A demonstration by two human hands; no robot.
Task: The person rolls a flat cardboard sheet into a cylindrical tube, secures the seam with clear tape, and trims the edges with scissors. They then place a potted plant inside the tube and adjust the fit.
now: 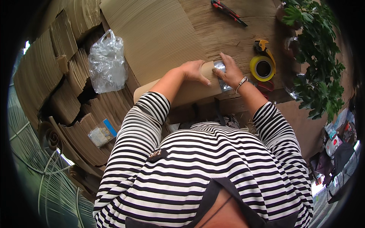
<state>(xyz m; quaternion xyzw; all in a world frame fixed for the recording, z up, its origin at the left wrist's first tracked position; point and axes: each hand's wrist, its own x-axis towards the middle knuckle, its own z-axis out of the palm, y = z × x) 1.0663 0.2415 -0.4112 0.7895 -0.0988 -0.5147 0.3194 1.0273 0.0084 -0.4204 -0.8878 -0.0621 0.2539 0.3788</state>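
Note:
A sheet of corrugated cardboard [159, 34] lies on the wooden table, its near edge rolled over towards me. My left hand [196, 72] rests on this rolled part [185, 91] with thumb and fingers spread around it. At the roll's right end, silvery plastic wrapping [223, 78] sticks out. My right hand [229, 69] grips that end, its thumb near the cardboard's edge and its fingers on the far side. What lies inside the roll is hidden. Right of my right hand is a tape dispenser with yellow tape [262, 68], and red-handled scissors [266, 85] lie partly behind my wrist.
A red and black utility knife [229, 12] lies at the table's far side. Leafy potted plants [316, 65] line the right. A clear plastic bag [108, 62] rests at left beside stacked cardboard [40, 77], with a small packet [101, 134] on the nearer stacks.

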